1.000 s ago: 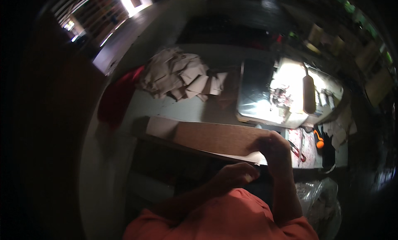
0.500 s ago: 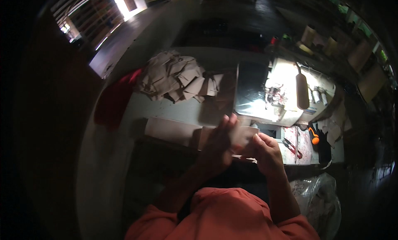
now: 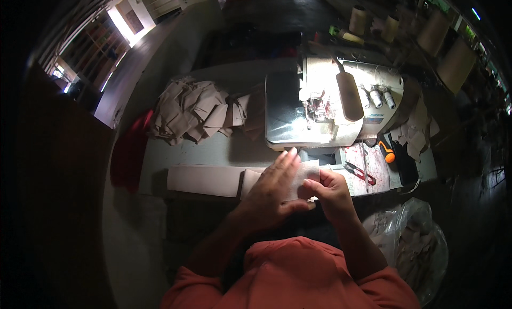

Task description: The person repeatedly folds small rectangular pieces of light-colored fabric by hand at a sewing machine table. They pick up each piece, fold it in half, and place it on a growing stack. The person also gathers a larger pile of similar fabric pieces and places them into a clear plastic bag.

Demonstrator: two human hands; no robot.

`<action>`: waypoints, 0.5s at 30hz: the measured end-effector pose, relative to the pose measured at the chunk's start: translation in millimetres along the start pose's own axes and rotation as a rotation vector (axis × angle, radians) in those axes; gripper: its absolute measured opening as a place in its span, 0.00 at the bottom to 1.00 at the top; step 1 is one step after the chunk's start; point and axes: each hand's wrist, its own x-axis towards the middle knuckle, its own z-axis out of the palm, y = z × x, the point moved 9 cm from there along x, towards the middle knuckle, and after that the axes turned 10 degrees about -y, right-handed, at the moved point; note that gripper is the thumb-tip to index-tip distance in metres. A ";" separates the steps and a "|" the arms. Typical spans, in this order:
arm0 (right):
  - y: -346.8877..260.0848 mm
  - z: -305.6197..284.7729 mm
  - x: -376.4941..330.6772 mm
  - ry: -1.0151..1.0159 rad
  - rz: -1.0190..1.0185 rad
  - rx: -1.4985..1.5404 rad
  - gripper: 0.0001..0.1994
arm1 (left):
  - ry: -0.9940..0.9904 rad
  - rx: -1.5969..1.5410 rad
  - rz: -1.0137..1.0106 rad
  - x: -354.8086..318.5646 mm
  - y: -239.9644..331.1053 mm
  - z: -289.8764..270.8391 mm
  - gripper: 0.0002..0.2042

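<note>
At centre frame the left hand (image 3: 272, 189) lies flat with fingers stretched out, pressed on a small pale beige fabric piece (image 3: 304, 173); the right hand (image 3: 328, 191) is closed, pinching that same piece at its right edge. The piece sits at the near edge of the grey worktop (image 3: 213, 149), just in front of the white overlock sewing machine (image 3: 330, 103), whose lamp-lit bed stands directly behind the hands.

Left of the hands one long flat beige fabric strip (image 3: 205, 181) lies along the worktop edge, touching the held piece or nearly so — the overlap is hidden by the left hand. In the upper left of the worktop sits a loose heap of cut beige fabric pieces (image 3: 194, 114), too tangled to count; a red cloth (image 3: 128, 154) hangs off the edge beside it.

Right of the hands: one pair of red-handled snips (image 3: 358, 172) and one orange-handled tool (image 3: 388, 153). At upper right, four thread cones (image 3: 437, 37) can be counted in dim light.

At lower right one clear plastic bag (image 3: 410, 245) holds more beige scraps — number not discernible.
</note>
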 end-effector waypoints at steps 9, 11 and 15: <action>-35.1 15.4 1.8 0.042 -0.072 -0.489 0.07 | -0.005 -0.900 -0.200 20.0 -52.5 -9.4 0.07; -23.8 13.3 1.8 0.007 0.024 -0.351 0.07 | 0.041 -0.933 -0.262 16.3 -55.8 -14.6 0.07; -14.6 10.4 0.2 -0.024 0.043 -0.235 0.08 | 0.114 -0.792 -0.270 11.5 -57.9 -19.5 0.08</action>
